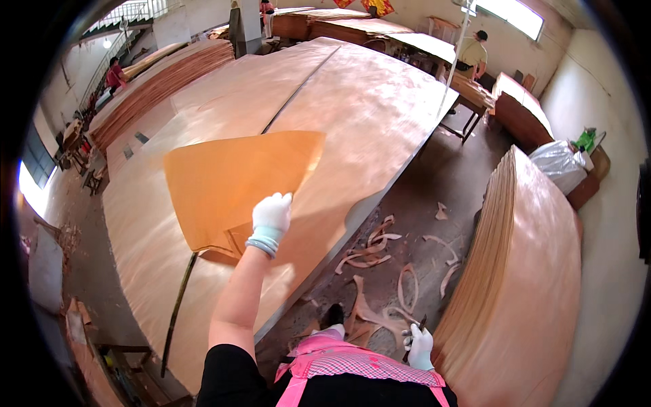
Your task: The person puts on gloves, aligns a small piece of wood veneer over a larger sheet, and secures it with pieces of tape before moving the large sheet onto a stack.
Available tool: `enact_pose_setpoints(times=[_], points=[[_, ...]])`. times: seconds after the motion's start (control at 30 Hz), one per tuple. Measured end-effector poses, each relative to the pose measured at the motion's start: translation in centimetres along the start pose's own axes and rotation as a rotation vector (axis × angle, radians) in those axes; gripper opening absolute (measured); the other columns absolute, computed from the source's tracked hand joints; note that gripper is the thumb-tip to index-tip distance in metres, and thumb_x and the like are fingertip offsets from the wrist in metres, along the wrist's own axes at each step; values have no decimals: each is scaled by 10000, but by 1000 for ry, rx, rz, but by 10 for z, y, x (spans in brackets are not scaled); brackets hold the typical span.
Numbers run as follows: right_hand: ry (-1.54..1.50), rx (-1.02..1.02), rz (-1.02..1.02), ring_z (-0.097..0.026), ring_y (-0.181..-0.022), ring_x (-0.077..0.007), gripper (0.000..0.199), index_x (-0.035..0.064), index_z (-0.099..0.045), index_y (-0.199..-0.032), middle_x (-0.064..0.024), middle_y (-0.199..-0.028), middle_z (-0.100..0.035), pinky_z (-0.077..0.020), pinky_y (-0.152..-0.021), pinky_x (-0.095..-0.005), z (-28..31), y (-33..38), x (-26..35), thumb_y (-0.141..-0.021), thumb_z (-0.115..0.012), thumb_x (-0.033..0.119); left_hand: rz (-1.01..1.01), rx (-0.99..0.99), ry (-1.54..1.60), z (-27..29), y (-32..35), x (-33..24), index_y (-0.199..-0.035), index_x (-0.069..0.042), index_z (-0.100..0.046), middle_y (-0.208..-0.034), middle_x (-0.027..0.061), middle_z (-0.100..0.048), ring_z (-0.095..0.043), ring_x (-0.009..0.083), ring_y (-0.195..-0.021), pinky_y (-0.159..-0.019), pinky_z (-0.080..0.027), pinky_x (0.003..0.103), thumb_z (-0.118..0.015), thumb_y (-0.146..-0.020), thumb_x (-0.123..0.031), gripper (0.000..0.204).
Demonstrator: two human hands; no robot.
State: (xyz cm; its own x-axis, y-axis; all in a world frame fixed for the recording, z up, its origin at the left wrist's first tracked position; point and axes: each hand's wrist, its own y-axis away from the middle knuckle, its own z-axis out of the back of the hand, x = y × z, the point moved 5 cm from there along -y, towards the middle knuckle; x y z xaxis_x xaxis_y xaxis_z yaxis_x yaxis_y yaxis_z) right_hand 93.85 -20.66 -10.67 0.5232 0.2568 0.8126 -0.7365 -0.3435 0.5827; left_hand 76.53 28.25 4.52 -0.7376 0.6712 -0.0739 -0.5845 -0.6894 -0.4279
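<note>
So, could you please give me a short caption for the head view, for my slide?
Gloved left hand lifts a thin veneer sheet above a large veneer stack; gloved right hand holds a small dark tool.

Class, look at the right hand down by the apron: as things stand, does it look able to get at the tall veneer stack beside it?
Probably yes. The right hand hangs close beside the veneer stack, with nothing between them, though it already grips a small tool.

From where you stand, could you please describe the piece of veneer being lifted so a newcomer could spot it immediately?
Find the big veneer-covered table filling the middle of the room. Above its near half, the gloved left hand holds up a loose veneer sheet by its lower corner. It alone is raised and glows translucent orange, while the sheets beneath lie flat and pale.
</note>
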Motion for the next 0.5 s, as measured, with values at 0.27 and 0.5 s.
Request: enact_pose_setpoints(times=[0.27, 0.5], points=[[119, 163, 56, -479, -449, -63, 272, 34, -637, -1180, -53, -700, -627, -335, -384, -203, -68, -139, 139, -989, -551, 208, 33, 227, 122, -127, -79, -69, -896, -128, -621, -848, 124, -643, -660, 323, -791, -671, -548, 452, -598, -868, -200, 80], [248, 350, 10, -463, -431, -68, 264, 59, -644, -1192, -33, -697, -628, -313, -373, -226, -141, -280, 196, -983, -564, 198, 227, 510, 105, -161, -70, -115, -1166, -111, -582, -1097, 125, -619, -619, 303, -1012, -827, -528, 426, -727, -791, -290, 440]])
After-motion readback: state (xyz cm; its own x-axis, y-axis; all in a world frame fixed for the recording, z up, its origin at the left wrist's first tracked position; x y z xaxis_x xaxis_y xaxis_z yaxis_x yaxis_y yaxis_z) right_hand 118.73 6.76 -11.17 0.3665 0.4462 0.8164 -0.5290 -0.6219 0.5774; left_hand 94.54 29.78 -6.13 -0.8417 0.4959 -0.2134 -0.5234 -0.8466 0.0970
